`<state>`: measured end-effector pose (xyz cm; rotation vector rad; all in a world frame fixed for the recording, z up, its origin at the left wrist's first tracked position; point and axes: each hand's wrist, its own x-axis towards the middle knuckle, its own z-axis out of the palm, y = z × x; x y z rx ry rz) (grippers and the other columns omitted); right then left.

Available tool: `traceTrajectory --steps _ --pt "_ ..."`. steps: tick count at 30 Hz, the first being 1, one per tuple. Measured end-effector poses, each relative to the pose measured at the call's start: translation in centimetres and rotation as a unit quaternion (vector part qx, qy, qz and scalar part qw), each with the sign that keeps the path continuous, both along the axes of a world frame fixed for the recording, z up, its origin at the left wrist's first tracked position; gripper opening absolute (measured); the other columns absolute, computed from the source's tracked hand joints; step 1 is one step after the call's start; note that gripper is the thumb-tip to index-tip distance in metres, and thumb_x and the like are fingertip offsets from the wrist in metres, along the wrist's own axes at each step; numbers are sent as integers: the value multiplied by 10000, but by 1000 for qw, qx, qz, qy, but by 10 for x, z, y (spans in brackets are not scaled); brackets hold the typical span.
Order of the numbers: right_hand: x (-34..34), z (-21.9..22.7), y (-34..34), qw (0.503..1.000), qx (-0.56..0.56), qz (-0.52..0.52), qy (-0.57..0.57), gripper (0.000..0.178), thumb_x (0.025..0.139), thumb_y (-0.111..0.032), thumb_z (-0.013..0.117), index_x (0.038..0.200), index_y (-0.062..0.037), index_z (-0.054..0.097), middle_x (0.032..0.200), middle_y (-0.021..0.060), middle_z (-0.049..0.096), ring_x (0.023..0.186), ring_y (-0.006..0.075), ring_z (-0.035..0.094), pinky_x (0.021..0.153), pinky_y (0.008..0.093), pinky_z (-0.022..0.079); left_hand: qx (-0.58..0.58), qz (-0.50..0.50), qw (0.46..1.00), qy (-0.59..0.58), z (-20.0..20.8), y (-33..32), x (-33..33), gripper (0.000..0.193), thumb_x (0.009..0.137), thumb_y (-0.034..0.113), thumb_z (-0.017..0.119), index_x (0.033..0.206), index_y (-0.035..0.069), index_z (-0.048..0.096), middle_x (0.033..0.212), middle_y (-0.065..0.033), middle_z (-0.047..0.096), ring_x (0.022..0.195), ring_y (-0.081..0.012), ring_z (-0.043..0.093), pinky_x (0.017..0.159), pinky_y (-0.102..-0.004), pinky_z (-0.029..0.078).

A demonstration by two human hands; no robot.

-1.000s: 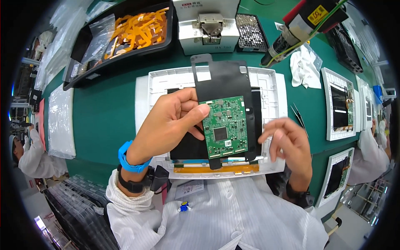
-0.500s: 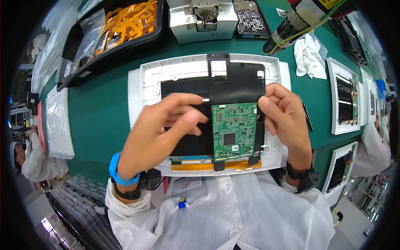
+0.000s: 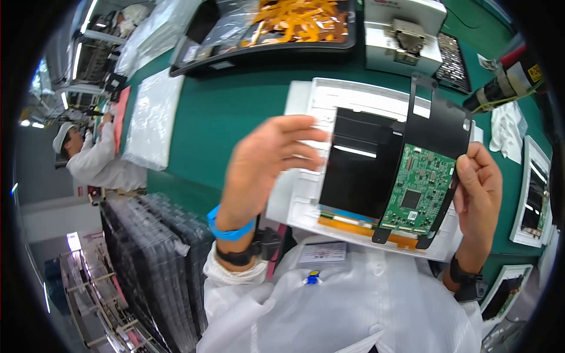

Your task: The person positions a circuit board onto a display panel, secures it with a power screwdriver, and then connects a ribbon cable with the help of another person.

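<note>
A black mounting plate (image 3: 442, 125) carrying a green circuit board (image 3: 419, 189) is tilted above a white plastic frame (image 3: 303, 176). My right hand (image 3: 479, 185) pinches the plate's right edge between thumb and fingers. Inside the frame lies a dark display panel (image 3: 356, 170), with an orange flex strip (image 3: 347, 229) along its near edge. My left hand (image 3: 276, 159) hovers over the frame's left side, fingers spread and somewhat blurred, holding nothing. Whether the plate's lower end rests on the frame, I cannot tell.
A black tray (image 3: 265, 57) of orange flex cables stands at the back, beside a white metal fixture (image 3: 400, 38). Plastic-wrapped sheets (image 3: 156, 117) lie at left. Clear plastic trays (image 3: 156, 259) are stacked below. Another framed panel (image 3: 532, 191) sits right. A co-worker (image 3: 97, 150) is at far left.
My left hand has drawn away from the plate toward the left. My right hand still grips the plate, now more tilted. The whole view has swung left, shifting the scene rightward.
</note>
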<state>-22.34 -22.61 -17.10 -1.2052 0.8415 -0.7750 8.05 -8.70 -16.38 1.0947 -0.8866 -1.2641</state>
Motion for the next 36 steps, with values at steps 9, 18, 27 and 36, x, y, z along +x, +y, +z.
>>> traceTrajectory --steps 9,18,27,36 --pt "35 35 28 998 -45 31 -28 183 1030 -167 555 1060 12 577 772 16 652 432 -1 414 390 147 267 7 -46 996 -77 38 -20 -57 313 989 210 644 1158 -52 620 897 -30 698 768 -61 643 619 -217 529" --pt "54 -5 98 975 -162 152 -20 375 985 -275 607 1183 39 553 1036 130 646 835 190 667 757 302 550 -156 223 959 75 51 -14 -40 117 1000 147 608 1015 37 643 893 -22 703 731 -69 661 664 -236 560" --pt "108 -8 151 907 -240 345 1 362 900 -161 702 1196 7 581 1096 222 654 967 397 654 850 416 519 -277 157 928 195 56 4 -26 311 1055 222 483 1219 -10 611 1174 -137 702 1052 -224 692 930 -381 562" --pt "116 -52 128 875 -64 471 -95 464 893 -213 761 1255 -2 563 1087 80 676 969 152 621 812 309 504 -306 -61 720 620 60 13 -52 374 987 180 580 1336 71 498 1243 -53 664 1039 -191 679 723 -315 632"
